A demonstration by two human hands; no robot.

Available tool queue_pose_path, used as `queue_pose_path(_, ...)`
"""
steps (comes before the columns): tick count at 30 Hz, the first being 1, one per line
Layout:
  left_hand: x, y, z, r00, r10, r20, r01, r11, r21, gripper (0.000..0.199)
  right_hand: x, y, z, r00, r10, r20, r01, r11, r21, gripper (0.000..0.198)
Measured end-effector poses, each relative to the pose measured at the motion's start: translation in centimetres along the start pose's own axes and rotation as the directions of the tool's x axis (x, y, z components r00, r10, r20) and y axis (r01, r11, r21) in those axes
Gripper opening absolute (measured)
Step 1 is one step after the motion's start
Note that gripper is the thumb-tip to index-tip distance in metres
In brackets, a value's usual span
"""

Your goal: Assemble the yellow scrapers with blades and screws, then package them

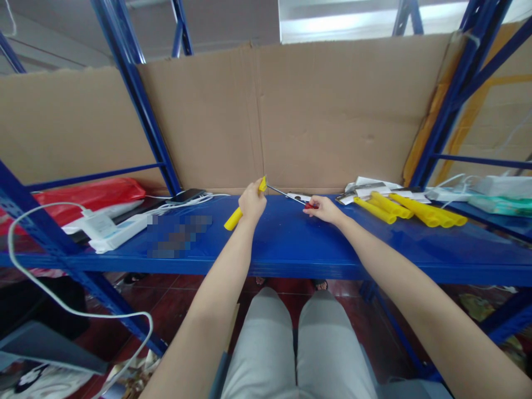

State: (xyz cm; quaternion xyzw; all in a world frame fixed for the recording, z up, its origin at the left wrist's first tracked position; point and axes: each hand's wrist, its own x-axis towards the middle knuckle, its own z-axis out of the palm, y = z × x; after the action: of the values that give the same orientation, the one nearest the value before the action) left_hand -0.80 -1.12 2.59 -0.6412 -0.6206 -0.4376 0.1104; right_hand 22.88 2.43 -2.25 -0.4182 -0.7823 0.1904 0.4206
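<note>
My left hand is closed around a yellow handle, whose thick lower end sticks out below the fist and whose top end shows above it. In my right hand is a screwdriver, gripped by its red grip with the fingers pinched. Its long metal shaft points left, and the tip meets or nearly meets the top end of the yellow handle. Behind the shaft a flat metal piece lies on the blue shelf. On the right lie several yellow-handled tools, with flat metal and white parts at their far ends.
A white power strip with a plugged-in charger and cables is on the left. Near it rest a dark phone-like object and a red bag. Cardboard stands along the back, between blue metal posts.
</note>
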Motion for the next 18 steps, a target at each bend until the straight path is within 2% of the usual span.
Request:
queue_pose_path(3,0.04,-0.05,0.01,1.000,-0.002,0.002,0.002,1.000,0.000,0.049,-0.05,-0.02,-0.19,0.999,-0.004,0.033,0.004,1.000,0.004,0.030)
queue_pose_path(9,0.02,0.03,-0.09,1.000,-0.017,0.009,0.017,1.000,-0.009,0.051,0.05,-0.45,0.02,0.998,-0.043,0.038,0.049,0.983,-0.179,0.021)
queue_pose_path(14,-0.05,0.14,-0.16,1.000,-0.015,0.016,0.015,1.000,-0.024,0.053,0.12,-0.48,0.37,0.999,-0.030,-0.042,0.022,0.984,-0.176,0.026)
queue_pose_path(18,-0.04,0.21,-0.25,1.000,-0.015,0.026,0.015,1.000,-0.016,0.053,0.16,-0.19,0.31,0.999,-0.016,-0.042,0.010,0.991,-0.132,0.030)
